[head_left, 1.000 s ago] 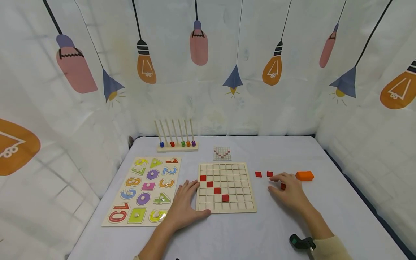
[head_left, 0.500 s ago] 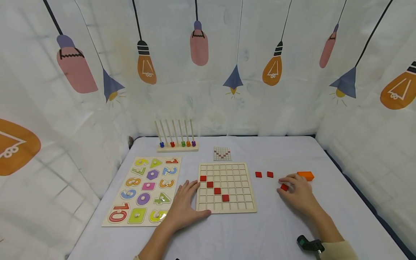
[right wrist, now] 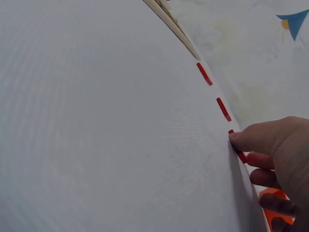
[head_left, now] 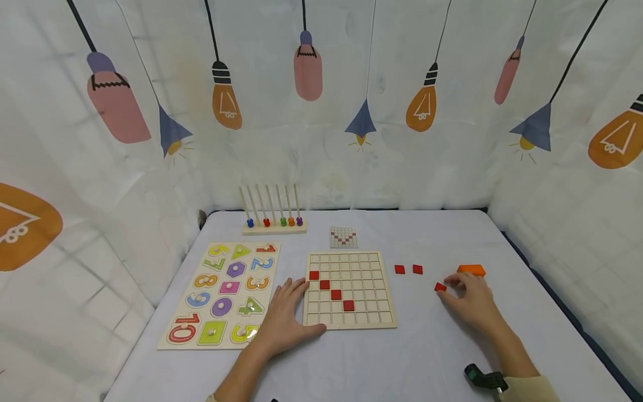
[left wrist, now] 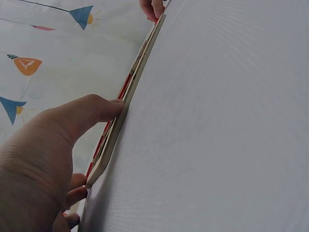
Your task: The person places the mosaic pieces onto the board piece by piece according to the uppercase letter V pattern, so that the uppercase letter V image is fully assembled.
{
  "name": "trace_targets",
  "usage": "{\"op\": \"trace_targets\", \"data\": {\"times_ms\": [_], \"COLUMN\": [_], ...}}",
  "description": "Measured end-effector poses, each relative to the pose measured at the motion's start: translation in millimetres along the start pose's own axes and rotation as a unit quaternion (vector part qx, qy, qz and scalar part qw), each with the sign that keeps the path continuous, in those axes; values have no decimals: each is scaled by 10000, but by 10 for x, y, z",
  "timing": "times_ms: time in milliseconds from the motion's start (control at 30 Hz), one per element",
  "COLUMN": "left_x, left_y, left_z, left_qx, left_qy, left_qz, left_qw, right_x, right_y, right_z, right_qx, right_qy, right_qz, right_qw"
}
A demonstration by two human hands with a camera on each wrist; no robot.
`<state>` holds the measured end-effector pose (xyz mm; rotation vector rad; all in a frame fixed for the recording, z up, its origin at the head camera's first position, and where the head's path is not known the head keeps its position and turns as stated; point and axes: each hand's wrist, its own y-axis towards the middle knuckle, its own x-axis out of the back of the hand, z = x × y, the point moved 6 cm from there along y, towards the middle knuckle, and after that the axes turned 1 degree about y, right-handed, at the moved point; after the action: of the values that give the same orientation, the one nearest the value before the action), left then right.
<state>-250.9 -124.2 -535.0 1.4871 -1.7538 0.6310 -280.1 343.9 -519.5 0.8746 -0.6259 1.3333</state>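
My left hand [head_left: 283, 321] rests at the near left corner of a wooden grid board [head_left: 372, 320]. Its thumb touches the front edge and its fingers spread along the left side; the left wrist view shows the thumb on the board [left wrist: 116, 126]. Red square tiles [head_left: 336, 295] sit in a descending diagonal on the grid. To the right, my right hand [head_left: 474, 304] pinches a loose red tile [head_left: 440, 287] with thumb and index finger, low at the table. In the right wrist view the thumb covers part of that tile [right wrist: 241, 156].
Two more red tiles [head_left: 417, 269] lie between board and right hand. An orange block [head_left: 472, 269] sits behind that hand. A small pattern card [head_left: 344, 238] lies beyond the board. A number puzzle board [head_left: 201, 312] is at left, a pegged bead counter [head_left: 274, 229] at the back.
My right hand has moved right and drawn its fingers in at the loose red tile, which has turned slightly. The left hand and the board have stayed put.
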Motion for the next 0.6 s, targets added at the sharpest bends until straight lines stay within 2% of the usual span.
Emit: {"op": "trace_targets", "data": {"times_ms": [600], "left_x": [-3], "left_y": [4], "left_z": [4], "left_qx": [-15], "left_qy": [15], "left_qz": [-17], "left_qw": [10000], "right_x": [-13], "right_y": [5], "right_z": [14], "right_qx": [221], "right_qy": [14], "right_qz": [-55], "right_qw": [9997]}}
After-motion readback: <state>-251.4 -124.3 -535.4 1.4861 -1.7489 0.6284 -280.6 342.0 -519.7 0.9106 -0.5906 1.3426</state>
